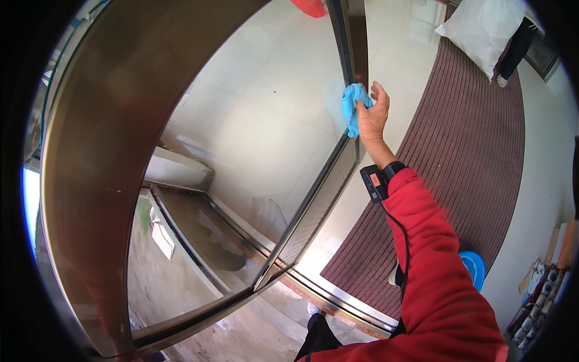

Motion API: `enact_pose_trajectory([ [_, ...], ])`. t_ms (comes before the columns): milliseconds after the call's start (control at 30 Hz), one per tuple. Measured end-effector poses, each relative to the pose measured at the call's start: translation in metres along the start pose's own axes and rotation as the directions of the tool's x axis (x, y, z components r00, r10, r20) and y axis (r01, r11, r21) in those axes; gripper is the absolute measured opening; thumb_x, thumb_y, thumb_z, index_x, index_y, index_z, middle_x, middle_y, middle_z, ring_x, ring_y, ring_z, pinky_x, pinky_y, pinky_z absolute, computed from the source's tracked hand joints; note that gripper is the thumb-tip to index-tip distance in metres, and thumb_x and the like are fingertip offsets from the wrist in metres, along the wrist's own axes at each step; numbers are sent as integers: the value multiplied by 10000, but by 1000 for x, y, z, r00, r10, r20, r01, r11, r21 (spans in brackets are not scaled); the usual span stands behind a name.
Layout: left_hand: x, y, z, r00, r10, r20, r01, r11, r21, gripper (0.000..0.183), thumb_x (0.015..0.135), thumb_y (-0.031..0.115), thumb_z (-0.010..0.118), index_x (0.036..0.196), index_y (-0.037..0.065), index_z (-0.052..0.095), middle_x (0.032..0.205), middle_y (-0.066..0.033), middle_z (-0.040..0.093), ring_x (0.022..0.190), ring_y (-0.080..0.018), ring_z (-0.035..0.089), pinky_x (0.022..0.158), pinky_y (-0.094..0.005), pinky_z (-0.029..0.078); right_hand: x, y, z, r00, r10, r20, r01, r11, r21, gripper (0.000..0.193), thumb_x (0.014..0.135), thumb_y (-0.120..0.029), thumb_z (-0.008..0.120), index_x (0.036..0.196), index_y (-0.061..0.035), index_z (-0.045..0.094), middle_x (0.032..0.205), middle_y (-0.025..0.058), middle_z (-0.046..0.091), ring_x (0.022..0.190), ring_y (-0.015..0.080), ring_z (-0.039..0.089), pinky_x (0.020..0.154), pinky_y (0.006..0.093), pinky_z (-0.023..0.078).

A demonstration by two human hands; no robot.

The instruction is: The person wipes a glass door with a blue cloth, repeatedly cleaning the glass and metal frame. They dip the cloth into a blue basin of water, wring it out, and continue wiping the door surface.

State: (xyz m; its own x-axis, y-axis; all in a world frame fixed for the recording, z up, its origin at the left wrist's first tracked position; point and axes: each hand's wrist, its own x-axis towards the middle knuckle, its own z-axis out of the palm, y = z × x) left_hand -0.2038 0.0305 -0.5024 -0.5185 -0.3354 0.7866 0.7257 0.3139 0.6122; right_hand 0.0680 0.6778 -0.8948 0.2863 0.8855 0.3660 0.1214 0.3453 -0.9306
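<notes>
My right hand [374, 116], at the end of a red sleeve, grips a crumpled light-blue cloth [354, 107]. The cloth lies against the dark frame of a sliding glass door [313, 197], at the edge of its pane. My thumb is on the cloth's side, and some fingers reach up past it. A black strap with a small box [375, 181] sits on my wrist, and a cable runs down the sleeve from it. My left hand is not in view.
A brown ribbed mat [443, 157] covers the floor to the right. At the far right, a person's leg [517, 49] shows beside a large white sack [485, 30]. A blue basin [473, 269] stands near my sleeve. The floor track [338, 304] crosses below. A broad brown frame [99, 169] rises left.
</notes>
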Motion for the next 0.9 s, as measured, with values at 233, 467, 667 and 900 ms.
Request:
enact_pose_trajectory([
  [233,-11,8,6,1000,-31,-3,31,999,5,558,962,455,429,1311,26,500,1192,-200,542,1133,-310,521,972,-457,428,-73,36,58,913,405,-52,-396,909,133,301,924,-195,564,1139,15,540,1105,228,618,1023,365,604,882,443,467],
  [467,-7,-3,-7,988,-155,-13,154,986,-60,577,985,451,407,1392,45,458,1306,-187,506,1185,-330,507,1021,-459,405,-93,-134,74,889,428,161,-457,815,355,197,922,-140,551,1053,7,544,930,141,622,917,264,611,830,400,477],
  [667,-10,-13,-43,999,-21,35,15,986,163,525,1016,448,317,1305,48,496,1282,-165,521,1129,-301,535,967,-472,460,-88,-258,83,954,-219,202,115,896,429,276,824,-171,598,1047,-12,571,984,222,606,970,380,581,856,454,461],
  [900,-21,-7,-29,970,-218,-104,217,976,-20,590,1029,479,262,1299,19,514,1289,-190,536,1111,-326,553,975,-478,490,-257,-234,62,927,-203,315,91,937,336,320,816,-90,564,1118,16,537,1057,198,552,1019,347,566,902,408,450],
])
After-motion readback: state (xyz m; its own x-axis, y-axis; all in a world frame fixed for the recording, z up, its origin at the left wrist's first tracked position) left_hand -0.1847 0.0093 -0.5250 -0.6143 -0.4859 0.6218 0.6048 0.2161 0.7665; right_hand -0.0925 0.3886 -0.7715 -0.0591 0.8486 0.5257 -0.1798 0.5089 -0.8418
